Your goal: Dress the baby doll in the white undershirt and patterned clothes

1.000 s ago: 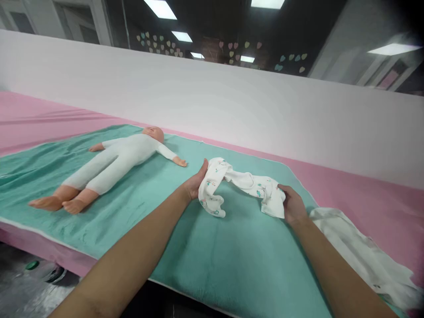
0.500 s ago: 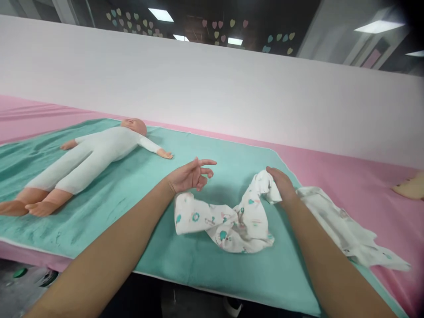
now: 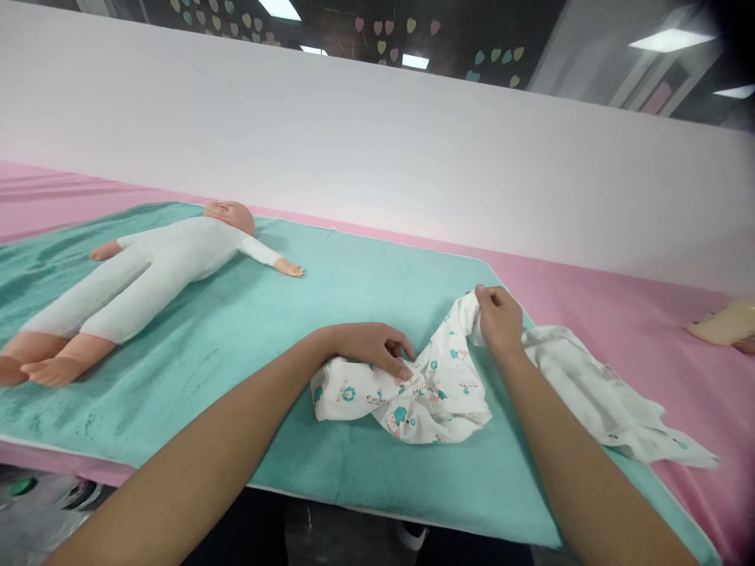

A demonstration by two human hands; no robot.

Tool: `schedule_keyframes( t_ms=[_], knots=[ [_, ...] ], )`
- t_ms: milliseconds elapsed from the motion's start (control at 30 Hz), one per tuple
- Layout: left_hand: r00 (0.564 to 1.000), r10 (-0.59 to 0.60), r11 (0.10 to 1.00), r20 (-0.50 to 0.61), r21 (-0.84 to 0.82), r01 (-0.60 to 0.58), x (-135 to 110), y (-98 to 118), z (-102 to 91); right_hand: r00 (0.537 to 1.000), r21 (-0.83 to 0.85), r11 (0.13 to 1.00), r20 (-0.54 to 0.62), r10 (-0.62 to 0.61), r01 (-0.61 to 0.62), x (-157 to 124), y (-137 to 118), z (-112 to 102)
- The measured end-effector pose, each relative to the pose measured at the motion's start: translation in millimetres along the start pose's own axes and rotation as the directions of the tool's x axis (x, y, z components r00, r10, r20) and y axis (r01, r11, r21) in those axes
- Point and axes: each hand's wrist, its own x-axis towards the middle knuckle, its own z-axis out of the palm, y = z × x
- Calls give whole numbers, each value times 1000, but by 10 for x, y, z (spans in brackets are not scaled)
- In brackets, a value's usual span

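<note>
A crumpled white baby garment (image 3: 448, 393) with a small teal and pink print lies on a green mat (image 3: 366, 275). My right hand (image 3: 500, 318) is closed on its far right end and holds that end up off the mat. Over the garment's middle, my left hand (image 3: 377, 348) reaches in with fingers curved and apart, thumb and fingertips at the cloth. Folds hide whether the fingertips press into it. A baby doll (image 3: 177, 255) in a white bodysuit lies on its back at the left, arms spread.
A second white garment (image 3: 578, 385) lies beyond my right forearm, across the mat's edge onto pink cloth (image 3: 637, 330). A beige object (image 3: 716, 322) is partly visible at the far right. Behind the table stands a white partition (image 3: 366, 141) with dark glass above.
My left hand has turned palm down and come right, onto the garment's middle. My right hand has lifted its end of the garment slightly, straightening the cloth.
</note>
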Motion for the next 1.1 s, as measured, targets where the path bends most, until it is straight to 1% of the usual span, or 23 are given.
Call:
schedule_keyframes(
  t_ms=[67,100,133,167,200,233,267,300,333,367,400,433,467,533,567,600,667,733,800,867,933,1000,1100],
  knots=[
    [999,3,1000,33,10,-3,-12,25,8,973,92,993,222,57,-79,-74,-71,40],
    [1000,26,1000,1,-12,-26,-10,32,14,923,160,977,378,74,-144,-132,-129,64],
    [995,60,996,-77,-59,-65,0,34,20,842,228,950,536,58,-211,-205,-200,92],
    [977,89,986,-193,-122,-114,18,30,26,734,281,921,679,8,-270,-287,-282,122],
    [937,101,968,-334,-187,-171,42,20,28,617,316,897,784,-64,-308,-376,-368,155],
    [875,90,945,-476,-236,-225,70,5,27,516,336,884,846,-133,-324,-464,-455,189],
    [800,66,928,-596,-258,-268,101,-15,22,446,344,884,876,-181,-317,-545,-534,225],
    [722,40,922,-691,-252,-293,131,-39,13,410,341,893,889,-204,-294,-612,-602,260],
    [653,22,926,-757,-231,-299,160,-64,3,404,327,908,892,-205,-263,-658,-653,291],
    [602,9,934,-798,-209,-291,184,-87,-7,421,309,923,886,-191,-230,-681,-684,315],
    [576,-3,940,-817,-199,-278,202,-108,-13,465,292,935,869,-170,-204,-680,-695,329],
    [575,-12,941,-818,-203,-269,213,-122,-15,524,278,940,840,-139,-197,-657,-686,332],
    [588,-18,938,-808,-217,-269,217,-130,-11,601,282,934,793,-99,-219,-618,-659,325],
    [645,-10,929,-764,-246,-278,203,-121,13,743,364,873,669,-2,-326,-517,-572,292],
    [679,0,927,-734,-255,-276,188,-106,31,787,433,815,615,44,-384,-469,-522,274],
    [715,8,927,-699,-262,-267,170,-87,50,813,504,747,576,83,-433,-430,-473,261],
    [787,28,932,-616,-268,-243,138,-42,90,835,614,617,533,135,-492,-389,-398,256],
    [843,89,932,-530,-255,-259,121,-7,133,854,677,539,487,183,-502,-399,-369,280],
    [863,177,932,-474,-201,-301,126,7,187,881,727,503,433,193,-467,-446,-396,315],
    [860,241,943,-449,-102,-317,150,-3,258,905,773,474,389,172,-422,-515,-469,347],
    [847,285,953,-448,34,-302,188,-33,330,907,797,434,380,182,-421,-592,-568,370],
    [804,321,947,-500,150,-285,233,-70,378,882,787,398,413,226,-470,-664,-665,389],
    [669,381,924,-638,229,-307,274,-104,366,818,734,362,516,253,-575,-743,-759,422]
  ],
)
